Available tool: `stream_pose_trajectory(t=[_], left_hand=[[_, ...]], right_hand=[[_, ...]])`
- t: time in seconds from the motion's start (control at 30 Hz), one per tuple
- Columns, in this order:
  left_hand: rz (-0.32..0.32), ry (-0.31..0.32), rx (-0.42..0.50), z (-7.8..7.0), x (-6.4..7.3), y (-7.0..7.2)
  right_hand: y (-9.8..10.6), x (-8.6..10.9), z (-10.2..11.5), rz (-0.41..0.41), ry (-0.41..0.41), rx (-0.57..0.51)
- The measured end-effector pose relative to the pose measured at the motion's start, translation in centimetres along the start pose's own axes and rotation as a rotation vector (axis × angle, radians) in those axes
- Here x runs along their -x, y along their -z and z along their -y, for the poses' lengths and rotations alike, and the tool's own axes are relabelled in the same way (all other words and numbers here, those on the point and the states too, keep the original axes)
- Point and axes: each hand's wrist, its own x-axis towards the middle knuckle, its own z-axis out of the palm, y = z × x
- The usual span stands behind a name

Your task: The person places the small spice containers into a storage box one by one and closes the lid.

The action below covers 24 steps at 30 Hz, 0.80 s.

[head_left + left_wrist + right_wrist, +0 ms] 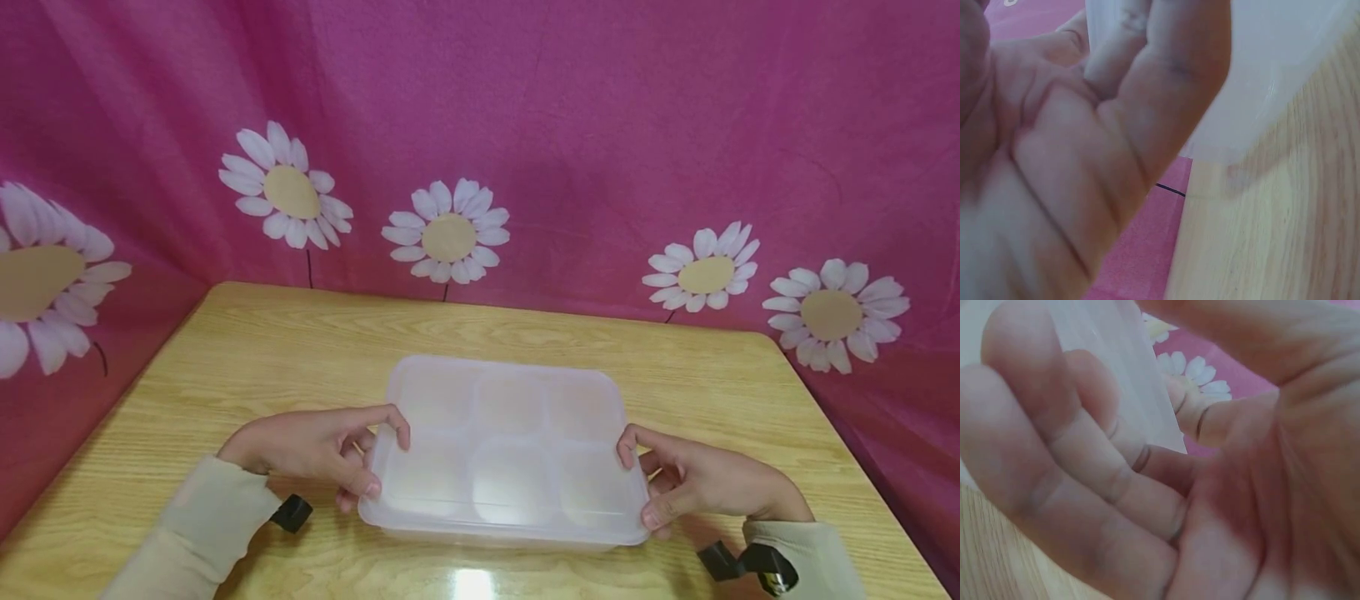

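Observation:
A translucent white plastic food container [510, 475] with a lid on it sits near the front of the wooden table, several compartments faintly visible through the top. My left hand [318, 450] grips its left end, the index finger bent over the lid and the thumb at the near corner. At the opposite end my right hand [708, 483] holds the rim the same way. In the left wrist view, my palm hides most of the container's side wall [1279, 56]. The right wrist view has the curled fingers [1079, 469] against the container's wall [1138, 375].
The light wooden table [300, 350] has rounded far corners. A magenta cloth [570, 125] printed with white daisies hangs behind it and along both sides. Black straps [292, 512] are on both wrists, over beige sleeves [202, 533].

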Motion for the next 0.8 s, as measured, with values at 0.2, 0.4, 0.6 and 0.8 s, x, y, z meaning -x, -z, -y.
stream_pose_trajectory(t=[0.2,0.4,0.6,0.8], left_hand=[[0.027,0.001,0.085,-0.1,0.2,-0.1],[0.013,0.042,0.107,-0.1,0.3,-0.5],[0.014,0.032,0.018,0.4,0.2,-0.7],[-0.038,0.003,-0.181,0.6,0.4,-0.8]], right_hand=[[0.0,-0.1,0.1,0.0,0.029,0.043],[-0.2,-0.2,-0.2,0.032,0.073,-0.009],[-0.6,-0.1,-1.3,0.058,0.07,-0.073],[-0.6,0.2,-2.5,0.081,0.106,-0.066]])
